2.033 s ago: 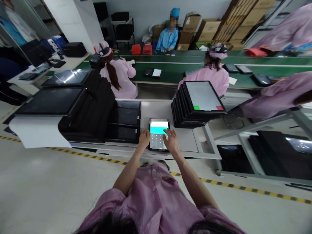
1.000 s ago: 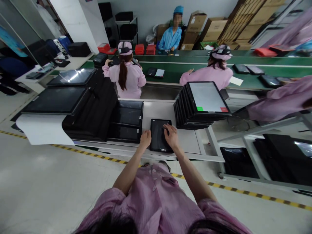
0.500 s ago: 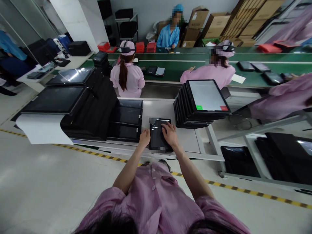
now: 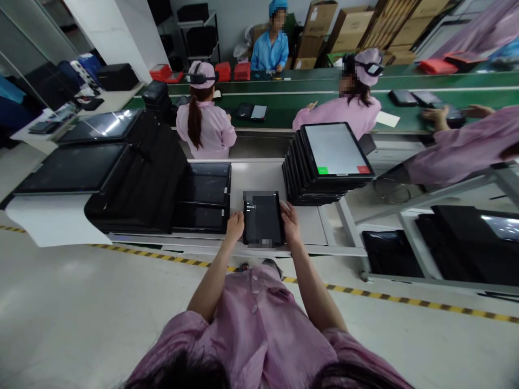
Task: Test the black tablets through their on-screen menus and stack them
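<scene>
A black tablet (image 4: pixel 263 220) with a dark screen lies in front of me on the light-coloured cart top (image 4: pixel 245 175). My left hand (image 4: pixel 234 226) is closed at its left edge, fingers curled against the side. Along the right edge, my right hand (image 4: pixel 291 222) grips it, with the fingertips partly hidden. Two dark tablets (image 4: pixel 205 185) lie to the left of my left hand. Beyond my right hand rises a stack of large tablets; the top tablet (image 4: pixel 335 148) has a lit white screen with a green and a red corner.
Tall stacks of black devices (image 4: pixel 133 175) fill the cart's left end, with a white sheet (image 4: pixel 57 219) hanging off. Co-workers in pink (image 4: pixel 205 127) sit along a green conveyor (image 4: pixel 279 96). On the right stands a metal rack (image 4: pixel 409 227) holding black panels.
My right hand has moved off the tablet's screen to its right edge. The left hand stays at the left edge. A co-worker at the right now has both hands on a device.
</scene>
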Tool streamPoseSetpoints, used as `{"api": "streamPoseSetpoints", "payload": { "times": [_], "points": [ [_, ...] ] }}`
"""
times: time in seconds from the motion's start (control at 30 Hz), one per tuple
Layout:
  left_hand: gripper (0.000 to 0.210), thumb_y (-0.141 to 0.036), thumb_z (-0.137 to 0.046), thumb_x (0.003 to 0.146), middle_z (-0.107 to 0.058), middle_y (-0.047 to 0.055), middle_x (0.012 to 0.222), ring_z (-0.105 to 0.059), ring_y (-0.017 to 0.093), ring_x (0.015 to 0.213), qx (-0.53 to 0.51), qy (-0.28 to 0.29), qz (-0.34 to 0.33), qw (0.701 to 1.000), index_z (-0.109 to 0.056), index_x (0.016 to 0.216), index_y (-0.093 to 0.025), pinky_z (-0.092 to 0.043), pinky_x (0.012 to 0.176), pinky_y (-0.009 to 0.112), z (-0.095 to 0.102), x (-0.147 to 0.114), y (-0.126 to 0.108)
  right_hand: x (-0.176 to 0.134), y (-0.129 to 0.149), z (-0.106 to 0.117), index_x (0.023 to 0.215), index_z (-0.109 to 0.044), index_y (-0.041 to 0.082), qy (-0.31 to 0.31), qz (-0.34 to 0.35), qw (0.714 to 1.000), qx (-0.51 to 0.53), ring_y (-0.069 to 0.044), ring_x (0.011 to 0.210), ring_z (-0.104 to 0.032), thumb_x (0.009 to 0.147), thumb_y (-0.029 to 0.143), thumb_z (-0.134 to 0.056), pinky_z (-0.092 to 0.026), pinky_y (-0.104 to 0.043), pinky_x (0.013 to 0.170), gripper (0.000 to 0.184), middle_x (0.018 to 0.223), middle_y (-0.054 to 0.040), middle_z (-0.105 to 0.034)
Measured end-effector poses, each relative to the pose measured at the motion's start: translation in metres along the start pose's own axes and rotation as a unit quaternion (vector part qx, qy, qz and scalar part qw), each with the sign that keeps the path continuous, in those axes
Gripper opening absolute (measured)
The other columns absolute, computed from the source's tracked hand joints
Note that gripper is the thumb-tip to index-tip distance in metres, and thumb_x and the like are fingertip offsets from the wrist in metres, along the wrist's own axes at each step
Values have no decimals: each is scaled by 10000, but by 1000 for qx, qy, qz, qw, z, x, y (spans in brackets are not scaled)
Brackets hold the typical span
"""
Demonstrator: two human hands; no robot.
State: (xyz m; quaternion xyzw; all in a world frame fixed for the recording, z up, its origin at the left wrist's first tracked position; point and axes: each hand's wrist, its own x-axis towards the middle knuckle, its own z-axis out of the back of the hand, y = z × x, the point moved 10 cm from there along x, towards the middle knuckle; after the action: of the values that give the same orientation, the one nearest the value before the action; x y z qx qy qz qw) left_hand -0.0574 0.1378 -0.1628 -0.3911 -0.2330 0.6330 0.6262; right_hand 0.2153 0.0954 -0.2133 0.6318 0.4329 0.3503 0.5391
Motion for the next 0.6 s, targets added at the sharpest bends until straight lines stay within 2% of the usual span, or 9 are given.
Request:
{"api": "streamPoseSetpoints", "payload": {
  "times": [0.23,0.4,0.5,0.6],
  "points": [
    [467,-326,-352,1123,-782,179,1316,-708,298,1309,1,-4,-10,1000,-789,1130,-161,-469,1201,404,1,1,-2,-1,2,-2,1559,-476,266,5,22,1000,-14,-271,1513,-567,936,492,-697,-362,-535,1328,698,1622,-134,-597],
    [476,-310,-329,1127,-774,182,1315,-702,289,1309,3,2,-19,1000,-776,1154,-149,-469,1199,396,1,0,-3,0,4,-3,1556,-478,276,12,25,999,-18,-277,1520,-559,932,495,-699,-354,-548,1333,697,1625,-131,-595],
    [480,-317,-326,1129,-766,182,1337,-692,278,1323,-2,5,-15,1000,-773,1168,-147,-462,1206,383,1,-1,-3,0,6,-6,1570,-464,269,15,29,999,-37,-283,1528,-550,911,533,-725,-364,-551,1329,756,1627,-147,-585],
    [491,-333,-320,1133,-766,190,1326,-697,284,1309,0,6,-14,1000,-770,1166,-140,-471,1194,385,1,-1,-3,0,12,-12,1597,-429,265,14,33,997,-63,-294,1550,-519,830,531,-832,-370,-546,1329,907,1650,-160,-551]
  ]
}}
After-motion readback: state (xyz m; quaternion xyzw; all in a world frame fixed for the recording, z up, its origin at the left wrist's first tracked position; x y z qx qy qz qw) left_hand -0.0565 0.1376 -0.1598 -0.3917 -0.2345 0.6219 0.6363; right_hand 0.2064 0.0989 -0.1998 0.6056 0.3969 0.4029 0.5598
